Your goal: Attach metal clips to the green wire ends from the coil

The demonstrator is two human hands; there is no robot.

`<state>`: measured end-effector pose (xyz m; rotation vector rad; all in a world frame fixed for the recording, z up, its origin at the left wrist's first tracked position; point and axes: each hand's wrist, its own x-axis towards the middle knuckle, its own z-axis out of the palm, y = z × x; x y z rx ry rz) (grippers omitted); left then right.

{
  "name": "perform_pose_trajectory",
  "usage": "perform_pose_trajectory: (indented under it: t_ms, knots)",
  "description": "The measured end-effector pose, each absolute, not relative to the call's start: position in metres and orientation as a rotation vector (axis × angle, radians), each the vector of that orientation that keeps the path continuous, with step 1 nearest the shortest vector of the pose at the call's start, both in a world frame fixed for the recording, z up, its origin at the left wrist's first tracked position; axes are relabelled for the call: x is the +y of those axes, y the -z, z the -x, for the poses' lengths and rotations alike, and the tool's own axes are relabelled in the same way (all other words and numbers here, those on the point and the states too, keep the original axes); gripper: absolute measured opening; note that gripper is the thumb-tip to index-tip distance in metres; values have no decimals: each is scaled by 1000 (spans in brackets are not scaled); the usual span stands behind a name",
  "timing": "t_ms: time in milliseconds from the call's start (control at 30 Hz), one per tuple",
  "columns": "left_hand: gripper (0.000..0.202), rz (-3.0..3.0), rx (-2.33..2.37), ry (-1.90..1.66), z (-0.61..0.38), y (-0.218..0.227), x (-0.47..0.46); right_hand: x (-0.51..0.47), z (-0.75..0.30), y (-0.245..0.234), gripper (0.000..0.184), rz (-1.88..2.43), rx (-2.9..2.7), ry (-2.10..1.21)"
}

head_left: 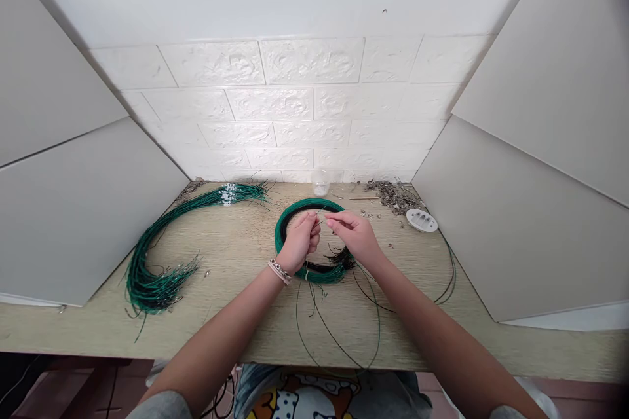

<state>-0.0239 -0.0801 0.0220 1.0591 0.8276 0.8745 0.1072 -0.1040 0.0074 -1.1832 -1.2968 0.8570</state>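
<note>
Nearest us, loose wires (379, 321) loop over the bench (250, 229), slack probably left so the ends move freely. Our left hand (303, 239) pinches thin wires (321, 209) above the coil (280, 229), likely steadying their tips. Our right hand (354, 232) sits just beside, thumb and finger nearly meeting; can't tell if anything's between. Green-and-black coil lies under both hands, presumably for easy reach. Left: green bundle (140, 262) with white pieces (228, 194), seemingly kept apart. Right: white dish (421, 221). Farthest: clear cup (321, 181) near the wall (289, 65).
</note>
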Motion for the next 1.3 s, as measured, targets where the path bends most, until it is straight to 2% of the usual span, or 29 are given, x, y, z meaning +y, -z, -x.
perform_pose_trajectory:
  t_ms: [200, 400, 500, 800, 1300]
  knots:
    - [30, -987, 851, -853, 19, -14, -83, -110, -92, -9, 12, 1124, -1356, -849]
    - [27, -873, 751, -843, 22, -14, -78, -105, -95, -6, 25, 969, -902, -1145]
    - [25, -886, 734, -827, 27, -16, -73, -102, -100, -6, 28, 986, -807, -1194]
    - [30, -977, 666, -666, 31, -20, -70, -107, -101, -8, 30, 1192, -1046, -1031]
    - [24, -1429, 785, -712, 26, -14, -70, -109, -103, -16, 30, 1293, -1055, -953]
